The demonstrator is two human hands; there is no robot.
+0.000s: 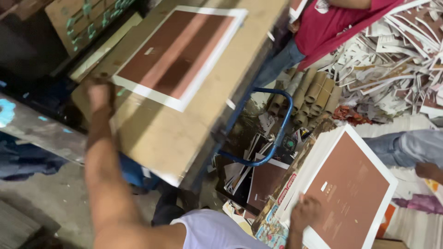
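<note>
Left hand (99, 94) stretched out at arm's length presses on the near corner of a brown printed sheet with a white border (177, 55), which lies flat on a tan work board (170, 133); the blur hides whether the fingers pinch the sheet's edge or only pin it down. Lying square within the board's width with its margin showing all round, the sheet looks laid for alignment rather than merely dropped.

Right hand (304, 213) rests with fingers curled on the lower edge of the top sheet of a stack of matching brown prints (348, 193) at the person's right, close enough to reach without turning the body; whether it has lifted that edge cannot be told.

Beneath the board's edge runs a blue tubular frame (274, 133), with loose prints (251, 170) slumped on the floor below it. Cardboard tubes (307, 94) are bundled beyond, beside a heap of white paper offcuts (397, 60). A person in a red shirt (332, 25) stands at the far side, and another person's hand (429, 170) and blue-jeaned leg (406, 147) enter from the right edge.
</note>
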